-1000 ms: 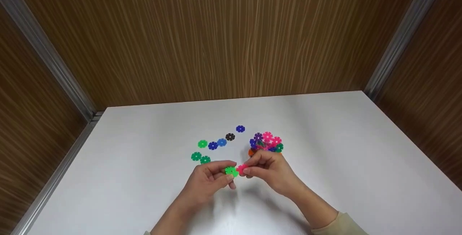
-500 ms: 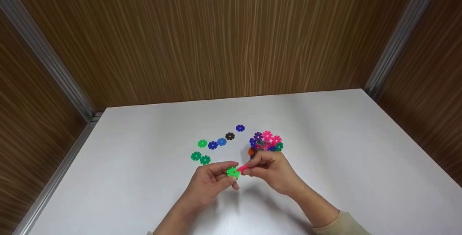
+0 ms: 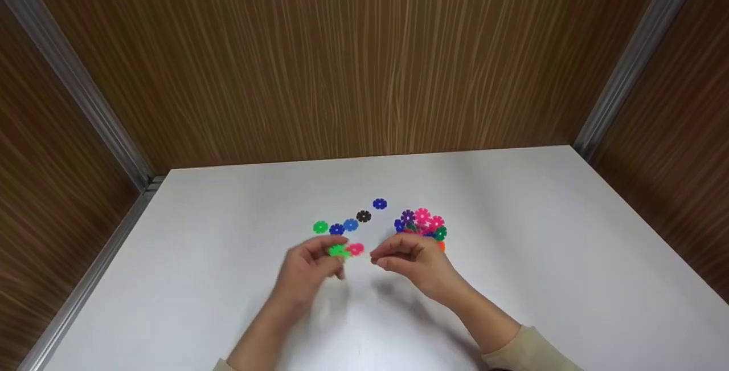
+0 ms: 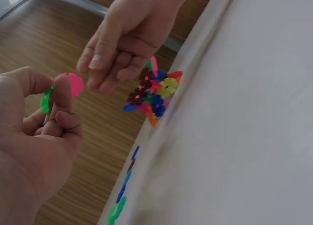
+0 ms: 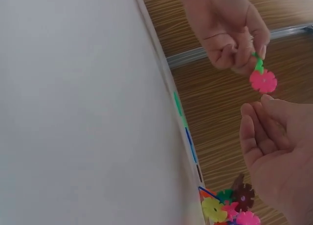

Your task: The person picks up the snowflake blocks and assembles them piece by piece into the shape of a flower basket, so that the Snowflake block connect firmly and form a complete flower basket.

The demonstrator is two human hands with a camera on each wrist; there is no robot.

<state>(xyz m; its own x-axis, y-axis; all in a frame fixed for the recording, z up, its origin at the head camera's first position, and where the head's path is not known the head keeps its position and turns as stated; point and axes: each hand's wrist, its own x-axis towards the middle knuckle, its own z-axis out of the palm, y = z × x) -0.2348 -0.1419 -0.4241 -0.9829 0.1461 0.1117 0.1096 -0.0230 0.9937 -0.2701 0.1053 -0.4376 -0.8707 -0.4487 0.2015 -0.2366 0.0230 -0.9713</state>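
Note:
My left hand [image 3: 302, 271] pinches a bright green notched flower disc [image 3: 338, 252] between thumb and fingers, above the table. A pink notched flower disc [image 5: 263, 81] is slotted into the green one at an angle and sticks out to the right. Just right of the pink disc is my right hand [image 3: 420, 265], its fingers loosely bent and holding nothing; a small gap separates its fingertips from the disc. Behind that hand stands a cluster of joined flower discs [image 4: 152, 92] in several colours, partly hidden in the head view.
Loose discs lie in a line on the white table [image 3: 512, 206]: light green [image 3: 320, 227], dark blue [image 3: 336, 229], lighter blue [image 3: 351, 224], black-brown [image 3: 363, 216] and another dark blue [image 3: 380, 204]. Wood-patterned panels [image 3: 364, 63] enclose the back and sides.
The pink disc passed from the right hand's grip onto the green disc. My left hand moved left and away with both, now covering the dark green discs. The right hand let go.

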